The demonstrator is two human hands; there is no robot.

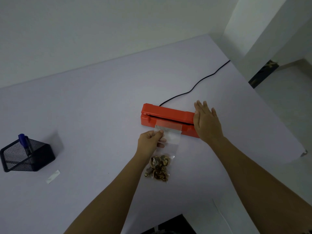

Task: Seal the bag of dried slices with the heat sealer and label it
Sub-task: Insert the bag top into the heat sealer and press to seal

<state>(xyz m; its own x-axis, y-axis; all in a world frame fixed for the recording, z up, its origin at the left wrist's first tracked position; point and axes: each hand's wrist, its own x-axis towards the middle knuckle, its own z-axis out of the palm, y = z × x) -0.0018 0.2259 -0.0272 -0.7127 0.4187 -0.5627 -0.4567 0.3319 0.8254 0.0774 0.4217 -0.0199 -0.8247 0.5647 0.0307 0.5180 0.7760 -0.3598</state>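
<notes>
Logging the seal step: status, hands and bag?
Left hand pinches bag at top corner. Right hand open, flat over sealer, right end. Bag top lies across sealer's front. Nothing blocking; label off left.

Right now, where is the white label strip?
In the head view the white label strip lies flat on the left side of the table, just nearer the person than the black mesh pen holder, well left of the bag.
</notes>
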